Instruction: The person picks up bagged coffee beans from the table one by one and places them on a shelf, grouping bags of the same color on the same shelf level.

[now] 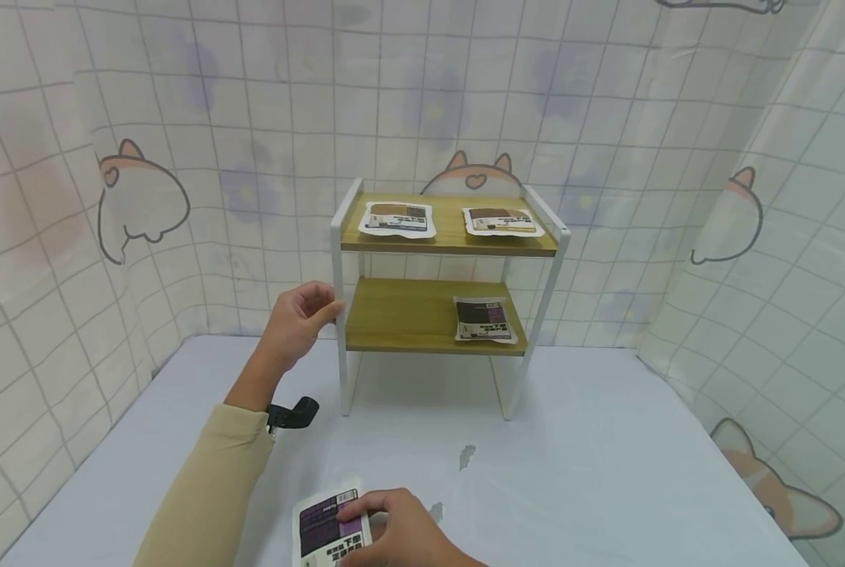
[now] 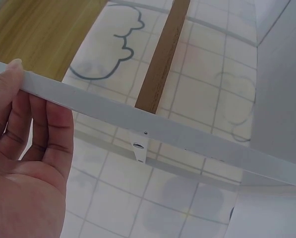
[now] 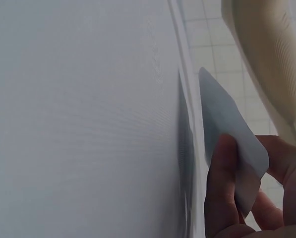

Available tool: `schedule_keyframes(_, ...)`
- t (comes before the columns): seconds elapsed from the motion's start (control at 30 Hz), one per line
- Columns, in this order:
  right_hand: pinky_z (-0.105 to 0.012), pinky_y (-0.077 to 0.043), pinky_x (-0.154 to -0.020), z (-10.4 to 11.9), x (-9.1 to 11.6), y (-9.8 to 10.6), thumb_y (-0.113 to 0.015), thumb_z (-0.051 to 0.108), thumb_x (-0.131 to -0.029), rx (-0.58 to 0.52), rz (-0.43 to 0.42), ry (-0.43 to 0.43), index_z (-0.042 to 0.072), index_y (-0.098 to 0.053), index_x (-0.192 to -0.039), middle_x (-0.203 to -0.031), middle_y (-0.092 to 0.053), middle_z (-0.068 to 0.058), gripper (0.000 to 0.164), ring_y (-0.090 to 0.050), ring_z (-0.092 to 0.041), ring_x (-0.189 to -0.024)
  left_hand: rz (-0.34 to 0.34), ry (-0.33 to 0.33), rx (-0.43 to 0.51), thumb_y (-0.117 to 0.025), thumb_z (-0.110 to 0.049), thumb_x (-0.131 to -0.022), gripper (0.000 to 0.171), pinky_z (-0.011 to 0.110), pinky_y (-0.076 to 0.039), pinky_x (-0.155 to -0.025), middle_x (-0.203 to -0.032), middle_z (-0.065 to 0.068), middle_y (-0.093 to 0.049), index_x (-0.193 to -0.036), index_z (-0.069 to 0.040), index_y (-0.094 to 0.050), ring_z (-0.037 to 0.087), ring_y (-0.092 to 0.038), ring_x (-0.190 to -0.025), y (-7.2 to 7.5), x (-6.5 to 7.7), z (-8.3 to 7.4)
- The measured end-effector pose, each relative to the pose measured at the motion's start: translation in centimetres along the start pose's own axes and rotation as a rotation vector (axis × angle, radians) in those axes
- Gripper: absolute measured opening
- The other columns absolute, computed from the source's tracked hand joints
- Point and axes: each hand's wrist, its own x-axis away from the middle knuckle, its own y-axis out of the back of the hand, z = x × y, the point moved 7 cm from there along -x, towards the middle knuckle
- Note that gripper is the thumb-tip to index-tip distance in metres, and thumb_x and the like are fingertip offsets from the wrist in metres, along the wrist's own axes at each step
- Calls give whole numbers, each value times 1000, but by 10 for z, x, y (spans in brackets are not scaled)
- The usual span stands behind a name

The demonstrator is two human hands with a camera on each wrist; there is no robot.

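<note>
A small two-tier shelf rack with wooden boards has a white left upright [image 1: 339, 346], and my left hand [image 1: 290, 323] pinches it between thumb and fingers at about the lower board's height. In the left wrist view the thumb lies over the white bar [image 2: 103, 105], with the fingers curled behind. Close to the table's front, my right hand [image 1: 408, 531] holds a flat white packet [image 1: 320, 526] with a black and purple label by its right side. The right wrist view shows the packet's plain pale back [image 3: 237, 129], tilted and gripped between fingers and thumb.
On the upper board [image 1: 446, 206] lie two flat packets, a left one with blue edging [image 1: 397, 220] and a right one with yellow edging [image 1: 502, 222]. A black and purple packet [image 1: 483, 320] lies at the right of the lower board [image 1: 401, 315]. Grid-patterned curtains [image 1: 266, 157] surround the white table.
</note>
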Motion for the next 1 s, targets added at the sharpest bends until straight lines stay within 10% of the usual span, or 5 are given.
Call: schedule_keyframes(1.0,-29,-61,-73,19,8,14,-86,-5,-73,-91,-47,125,12,-76,-113,-111,-70,-5,45,-74,-21,-84,2,-32,-7,-67,-22,-101,21,19,-54,-88,-105,5,-67,-111,-4,-66,17,-64,-99,1,0,-1)
